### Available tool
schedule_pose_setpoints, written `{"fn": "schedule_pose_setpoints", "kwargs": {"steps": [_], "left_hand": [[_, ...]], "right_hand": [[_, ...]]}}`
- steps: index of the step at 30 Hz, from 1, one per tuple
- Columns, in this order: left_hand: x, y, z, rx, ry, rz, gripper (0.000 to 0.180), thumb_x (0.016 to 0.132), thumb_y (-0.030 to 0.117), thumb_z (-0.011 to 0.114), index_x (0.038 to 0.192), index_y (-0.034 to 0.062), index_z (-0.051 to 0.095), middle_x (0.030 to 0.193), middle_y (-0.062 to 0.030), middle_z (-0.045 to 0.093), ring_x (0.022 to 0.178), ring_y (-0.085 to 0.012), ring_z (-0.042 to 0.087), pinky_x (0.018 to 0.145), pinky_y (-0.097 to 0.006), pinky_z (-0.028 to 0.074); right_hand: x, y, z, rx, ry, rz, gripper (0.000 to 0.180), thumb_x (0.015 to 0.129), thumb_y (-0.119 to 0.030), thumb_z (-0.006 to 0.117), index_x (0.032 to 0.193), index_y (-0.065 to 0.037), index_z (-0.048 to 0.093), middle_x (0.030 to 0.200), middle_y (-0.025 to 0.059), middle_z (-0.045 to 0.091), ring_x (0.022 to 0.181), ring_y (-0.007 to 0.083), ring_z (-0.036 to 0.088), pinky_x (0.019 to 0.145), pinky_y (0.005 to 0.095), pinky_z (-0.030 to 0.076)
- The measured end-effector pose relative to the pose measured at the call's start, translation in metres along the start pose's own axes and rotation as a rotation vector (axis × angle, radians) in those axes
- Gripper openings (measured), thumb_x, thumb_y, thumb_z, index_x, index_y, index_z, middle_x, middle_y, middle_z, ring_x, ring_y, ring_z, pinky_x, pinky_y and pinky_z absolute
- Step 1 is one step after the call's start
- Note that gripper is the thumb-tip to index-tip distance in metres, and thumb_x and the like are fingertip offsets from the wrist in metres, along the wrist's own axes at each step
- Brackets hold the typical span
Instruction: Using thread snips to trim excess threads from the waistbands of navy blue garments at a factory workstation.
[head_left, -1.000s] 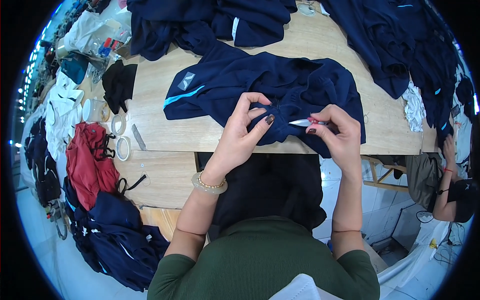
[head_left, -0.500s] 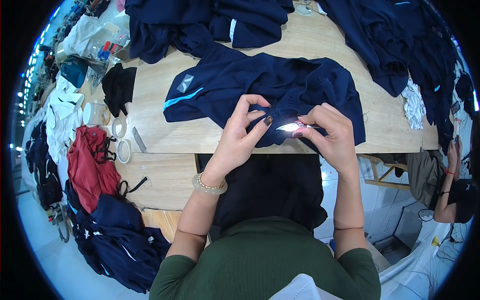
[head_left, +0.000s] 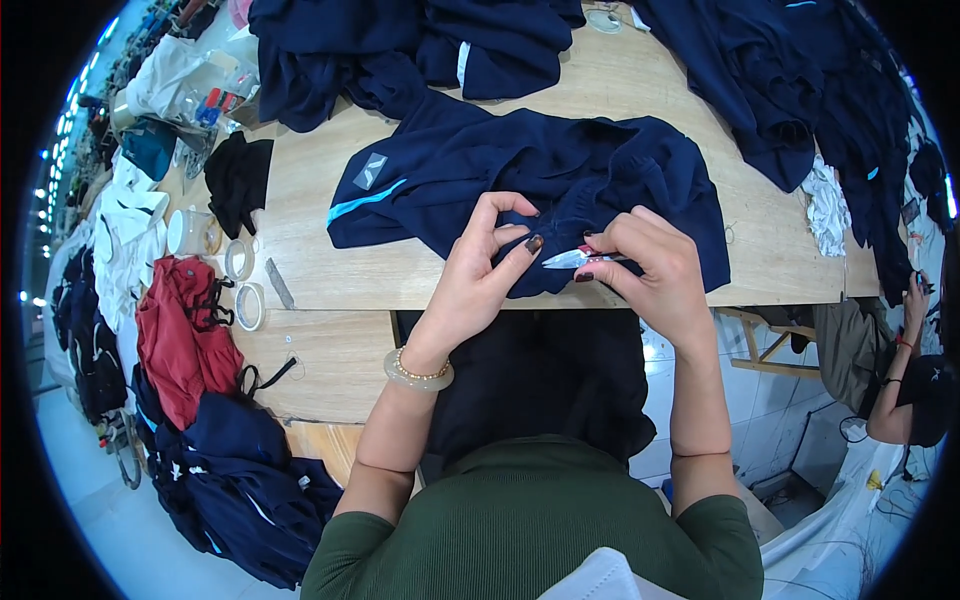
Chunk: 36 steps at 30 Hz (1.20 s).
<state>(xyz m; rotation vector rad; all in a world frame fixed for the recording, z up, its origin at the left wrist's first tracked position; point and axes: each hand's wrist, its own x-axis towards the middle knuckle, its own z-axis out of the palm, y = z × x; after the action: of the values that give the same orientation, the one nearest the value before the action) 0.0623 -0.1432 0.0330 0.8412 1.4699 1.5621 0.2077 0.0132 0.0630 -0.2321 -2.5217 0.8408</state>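
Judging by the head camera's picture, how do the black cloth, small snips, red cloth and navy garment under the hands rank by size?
Largest to smallest, as they look:
1. Navy garment being handled
2. Red cloth
3. Black cloth
4. Small snips

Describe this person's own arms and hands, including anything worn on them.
Short, dark green sleeves cover the upper arms; the forearms are bare. The left hand has a thick, pale bangle and a gold-coloured beaded bracelet at its wrist; the right hand shows none. Both thumbnails wear dark polish.
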Motion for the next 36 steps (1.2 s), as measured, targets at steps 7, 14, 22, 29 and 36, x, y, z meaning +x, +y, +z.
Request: {"fn": "schedule_pose_setpoints", "kwargs": {"steps": [7, 14, 22, 29, 36], "left_hand": [[0.0, -0.001, 0.0, -0.037, 0.045, 0.021, 0.022, 0.098, 0.006, 0.052, 0.119, 0.0041, 0.044, 0.081, 0.0009, 0.059, 0.074, -0.0015, 0.044, 0.065, -0.017, 0.034], [0.0, -0.005, -0.002, 0.151, 0.034, 0.151, 0.062, 0.101, 0.054, 0.031, 0.135, 0.002, 0.04, 0.12, -0.0082, 0.053, 0.084, -0.0117, 0.053, 0.081, -0.025, 0.041], [-0.004, -0.003, -0.002, 0.238, 0.04, 0.193, 0.116, 0.075, 0.089, 0.012, 0.154, 0.0037, 0.016, 0.157, -0.0143, 0.027, 0.107, -0.027, 0.064, 0.106, -0.041, 0.038], [-0.004, -0.012, -0.009, 0.013, 0.027, 0.229, 0.098, 0.087, 0.076, 0.038, 0.153, 0.006, 0.021, 0.135, -0.0132, 0.054, 0.095, -0.02, 0.064, 0.104, -0.038, 0.039], [0.0, -0.007, -0.023, 0.275, 0.048, 0.039, 0.055, 0.081, -0.003, 0.072, 0.132, -0.0003, 0.054, 0.088, -0.0024, 0.065, 0.083, -0.0062, 0.059, 0.079, -0.019, 0.048]], "right_hand": [[-0.001, 0.008, 0.004, 0.039, 0.094, -0.056, 0.02, 0.072, -0.013, 0.079, 0.082, -0.003, 0.065, 0.077, 0.0044, 0.063, 0.065, 0.0158, 0.056, 0.058, 0.0274, 0.046], [0.008, -0.01, 0.022, 0.379, 0.014, 0.258, 0.057, 0.071, -0.019, 0.085, 0.117, -0.006, 0.053, 0.103, 0.0078, 0.061, 0.094, 0.0155, 0.06, 0.08, 0.0298, 0.05], [0.031, 0.046, 0.01, 0.577, 0.488, 0.636, 0.004, 0.088, -0.004, 0.066, 0.09, 0.0, 0.066, 0.075, 0.0038, 0.063, 0.076, 0.0085, 0.059, 0.075, 0.0234, 0.047], [0.011, 0.013, 0.041, 0.725, -0.043, 0.237, 0.017, 0.077, 0.003, 0.073, 0.094, 0.0, 0.071, 0.086, 0.0009, 0.063, 0.078, 0.0068, 0.058, 0.068, 0.0197, 0.044], [-0.005, 0.014, 0.064, 0.911, 0.259, 0.54, 0.01, 0.088, -0.004, 0.07, 0.082, 0.003, 0.065, 0.069, -0.0056, 0.053, 0.065, 0.0014, 0.044, 0.061, 0.0165, 0.036]]}}
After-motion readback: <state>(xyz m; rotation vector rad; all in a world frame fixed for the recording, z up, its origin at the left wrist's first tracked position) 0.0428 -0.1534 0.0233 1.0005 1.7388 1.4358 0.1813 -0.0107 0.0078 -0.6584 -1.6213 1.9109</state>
